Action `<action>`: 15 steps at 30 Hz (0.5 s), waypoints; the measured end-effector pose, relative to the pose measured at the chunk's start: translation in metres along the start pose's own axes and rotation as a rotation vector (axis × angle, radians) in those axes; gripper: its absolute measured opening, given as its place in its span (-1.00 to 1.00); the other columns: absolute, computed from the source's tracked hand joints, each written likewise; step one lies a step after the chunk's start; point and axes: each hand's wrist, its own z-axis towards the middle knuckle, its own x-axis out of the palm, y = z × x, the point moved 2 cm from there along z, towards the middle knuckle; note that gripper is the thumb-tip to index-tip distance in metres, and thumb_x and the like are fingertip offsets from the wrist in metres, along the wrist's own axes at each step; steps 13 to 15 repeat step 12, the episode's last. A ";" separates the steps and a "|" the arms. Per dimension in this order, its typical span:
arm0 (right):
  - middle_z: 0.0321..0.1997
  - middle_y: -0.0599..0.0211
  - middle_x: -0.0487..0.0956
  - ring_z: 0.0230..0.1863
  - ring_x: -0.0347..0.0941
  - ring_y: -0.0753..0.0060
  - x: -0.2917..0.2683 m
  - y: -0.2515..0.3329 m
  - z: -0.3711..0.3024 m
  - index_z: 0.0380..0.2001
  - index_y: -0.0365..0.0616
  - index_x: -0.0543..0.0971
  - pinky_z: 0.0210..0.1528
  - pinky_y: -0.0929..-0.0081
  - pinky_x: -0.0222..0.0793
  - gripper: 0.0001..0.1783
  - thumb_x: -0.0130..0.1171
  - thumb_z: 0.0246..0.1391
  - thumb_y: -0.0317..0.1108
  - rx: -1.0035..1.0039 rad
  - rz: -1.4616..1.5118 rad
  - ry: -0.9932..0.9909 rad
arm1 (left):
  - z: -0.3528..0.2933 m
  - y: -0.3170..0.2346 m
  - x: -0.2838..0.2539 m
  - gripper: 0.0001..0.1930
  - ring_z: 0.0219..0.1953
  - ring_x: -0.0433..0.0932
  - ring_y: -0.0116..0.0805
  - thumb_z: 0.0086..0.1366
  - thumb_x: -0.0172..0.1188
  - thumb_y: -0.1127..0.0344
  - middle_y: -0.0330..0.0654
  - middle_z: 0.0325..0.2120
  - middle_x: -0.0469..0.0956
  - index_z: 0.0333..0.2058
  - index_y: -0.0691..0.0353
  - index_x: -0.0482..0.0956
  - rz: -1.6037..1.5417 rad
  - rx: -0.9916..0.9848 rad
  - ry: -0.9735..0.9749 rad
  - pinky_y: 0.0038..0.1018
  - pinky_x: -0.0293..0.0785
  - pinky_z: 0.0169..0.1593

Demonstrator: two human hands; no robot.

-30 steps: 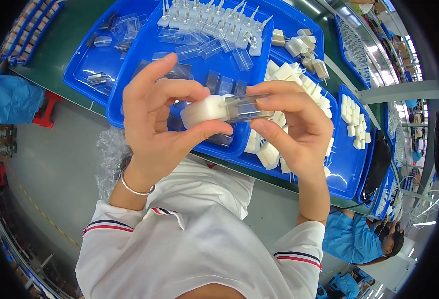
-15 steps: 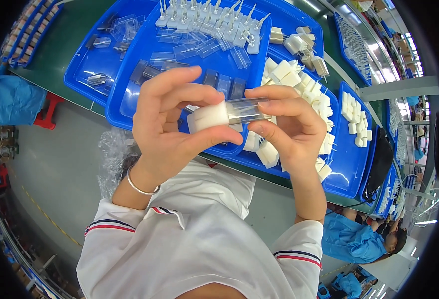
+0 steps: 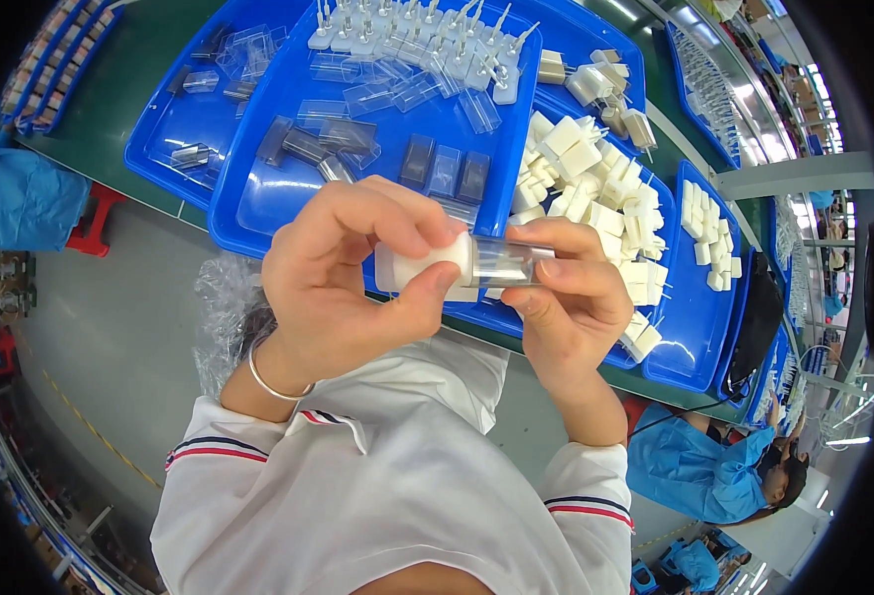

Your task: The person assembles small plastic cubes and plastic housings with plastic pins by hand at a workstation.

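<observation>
In my left hand is a rounded white plastic block, its fingers and thumb closed round it. A clear plastic sleeve sits against the block's right end, and I cannot tell how far it reaches over the block. My right hand pinches the sleeve's right end between thumb and fingers. Both parts lie in line above the near edge of a blue tray. That tray bears loose clear sleeves and several upright pieces with metal stems.
Right of the main tray, another tray holds a heap of white plastic blocks. Further right, a blue tray carries smaller white pieces. Clear sleeves lie in the left tray. A co-worker in blue sits at the right.
My left fingers have curled in more tightly round the white block. Both hands and the joined parts have shifted slightly toward me, and my right hand has moved a little left.
</observation>
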 end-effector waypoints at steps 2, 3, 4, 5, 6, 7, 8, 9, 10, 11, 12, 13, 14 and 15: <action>-0.16 0.03 0.47 -0.19 0.41 0.30 0.003 0.000 -0.002 -0.31 -0.15 0.51 -0.24 0.53 0.34 -0.68 0.25 -0.23 -0.63 -0.058 0.049 -0.045 | 0.001 -0.001 0.001 -0.71 -0.32 0.51 -0.34 -0.14 0.22 0.67 -0.09 -0.42 0.49 -0.43 0.29 0.34 0.005 0.055 0.015 -0.51 0.43 -0.25; -0.16 0.03 0.47 -0.19 0.41 0.30 0.004 0.000 -0.003 -0.31 -0.15 0.51 -0.24 0.53 0.34 -0.68 0.25 -0.23 -0.63 -0.056 0.048 -0.047 | 0.003 -0.002 0.001 -0.70 -0.36 0.49 -0.34 -0.15 0.22 0.67 -0.10 -0.46 0.50 -0.45 0.27 0.33 0.048 0.090 0.023 -0.51 0.42 -0.28; -0.16 0.03 0.47 -0.21 0.41 0.30 0.004 -0.001 -0.004 -0.31 -0.13 0.51 -0.26 0.53 0.34 -0.68 0.25 -0.23 -0.62 -0.072 0.033 -0.062 | 0.004 -0.003 0.001 -0.70 -0.40 0.48 -0.34 -0.17 0.22 0.68 -0.11 -0.50 0.51 -0.47 0.25 0.32 0.092 0.126 0.031 -0.51 0.41 -0.30; -0.16 0.03 0.47 -0.23 0.41 0.30 0.004 -0.001 -0.004 -0.31 -0.11 0.51 -0.28 0.53 0.34 -0.68 0.25 -0.22 -0.62 -0.089 0.019 -0.076 | 0.004 -0.004 0.001 -0.70 -0.40 0.48 -0.34 -0.17 0.22 0.68 -0.11 -0.50 0.51 -0.47 0.25 0.32 0.091 0.124 0.032 -0.51 0.41 -0.30; -0.16 0.03 0.47 -0.23 0.41 0.30 0.003 -0.001 -0.004 -0.31 -0.11 0.51 -0.28 0.53 0.34 -0.68 0.25 -0.22 -0.62 -0.088 0.019 -0.077 | 0.005 -0.005 0.001 -0.70 -0.41 0.47 -0.34 -0.17 0.22 0.67 -0.12 -0.51 0.52 -0.48 0.23 0.33 0.084 0.131 0.032 -0.51 0.40 -0.32; -0.16 0.04 0.48 -0.25 0.40 0.31 0.003 -0.001 -0.003 -0.31 -0.10 0.51 -0.30 0.53 0.34 -0.68 0.25 -0.22 -0.61 -0.091 0.017 -0.060 | 0.005 -0.005 0.000 -0.69 -0.43 0.46 -0.34 -0.18 0.22 0.67 -0.13 -0.52 0.53 -0.49 0.20 0.33 0.076 0.138 0.032 -0.51 0.39 -0.34; -0.16 0.04 0.48 -0.26 0.40 0.32 0.003 -0.001 -0.002 -0.31 -0.09 0.52 -0.31 0.53 0.34 -0.69 0.25 -0.21 -0.60 -0.095 0.015 -0.044 | 0.006 -0.006 -0.001 -0.69 -0.43 0.46 -0.34 -0.18 0.22 0.67 -0.13 -0.52 0.53 -0.49 0.20 0.33 0.076 0.137 0.032 -0.51 0.39 -0.34; -0.16 0.04 0.48 -0.26 0.40 0.32 0.003 -0.001 -0.003 -0.31 -0.09 0.52 -0.31 0.53 0.34 -0.69 0.25 -0.21 -0.60 -0.094 0.015 -0.045 | 0.007 -0.007 -0.002 -0.69 -0.43 0.45 -0.34 -0.18 0.23 0.66 -0.14 -0.53 0.53 -0.49 0.19 0.34 0.108 0.150 0.064 -0.50 0.39 -0.35; -0.16 0.04 0.48 -0.26 0.40 0.32 0.003 -0.002 -0.003 -0.31 -0.09 0.52 -0.32 0.52 0.33 -0.69 0.25 -0.21 -0.60 -0.095 0.018 -0.043 | 0.007 -0.007 -0.002 -0.69 -0.44 0.45 -0.34 -0.17 0.23 0.66 -0.15 -0.53 0.53 -0.49 0.17 0.34 0.140 0.163 0.095 -0.50 0.39 -0.35; -0.16 0.04 0.48 -0.25 0.40 0.32 0.004 -0.002 -0.003 -0.31 -0.09 0.52 -0.33 0.51 0.33 -0.69 0.25 -0.20 -0.60 -0.097 0.020 -0.042 | 0.007 -0.007 -0.002 -0.68 -0.44 0.45 -0.33 -0.17 0.22 0.66 -0.16 -0.53 0.53 -0.46 0.17 0.34 0.161 0.157 0.100 -0.49 0.39 -0.34; -0.16 0.04 0.48 -0.25 0.40 0.32 0.003 -0.002 -0.004 -0.31 -0.09 0.52 -0.33 0.51 0.33 -0.69 0.25 -0.20 -0.60 -0.095 0.021 -0.042 | 0.007 -0.008 -0.001 -0.67 -0.44 0.45 -0.32 -0.17 0.22 0.66 -0.18 -0.53 0.53 -0.43 0.17 0.35 0.182 0.150 0.104 -0.47 0.39 -0.33; -0.16 0.04 0.48 -0.25 0.40 0.32 0.003 -0.002 -0.004 -0.31 -0.09 0.52 -0.33 0.51 0.33 -0.69 0.25 -0.20 -0.60 -0.095 0.021 -0.042 | 0.007 -0.008 -0.001 -0.67 -0.44 0.45 -0.32 -0.17 0.22 0.66 -0.18 -0.53 0.53 -0.43 0.17 0.35 0.182 0.150 0.104 -0.47 0.39 -0.33; -0.16 0.04 0.48 -0.25 0.40 0.32 0.003 -0.002 -0.004 -0.31 -0.09 0.52 -0.33 0.51 0.33 -0.69 0.25 -0.20 -0.60 -0.095 0.021 -0.042 | 0.007 -0.008 -0.001 -0.67 -0.44 0.45 -0.32 -0.17 0.22 0.66 -0.18 -0.53 0.53 -0.43 0.17 0.35 0.182 0.150 0.104 -0.47 0.39 -0.33; -0.16 0.04 0.48 -0.25 0.40 0.32 0.003 -0.002 -0.004 -0.31 -0.09 0.52 -0.33 0.51 0.33 -0.69 0.25 -0.20 -0.60 -0.095 0.021 -0.042 | 0.007 -0.008 -0.001 -0.67 -0.44 0.45 -0.32 -0.17 0.22 0.66 -0.18 -0.53 0.53 -0.43 0.17 0.35 0.182 0.150 0.104 -0.47 0.39 -0.33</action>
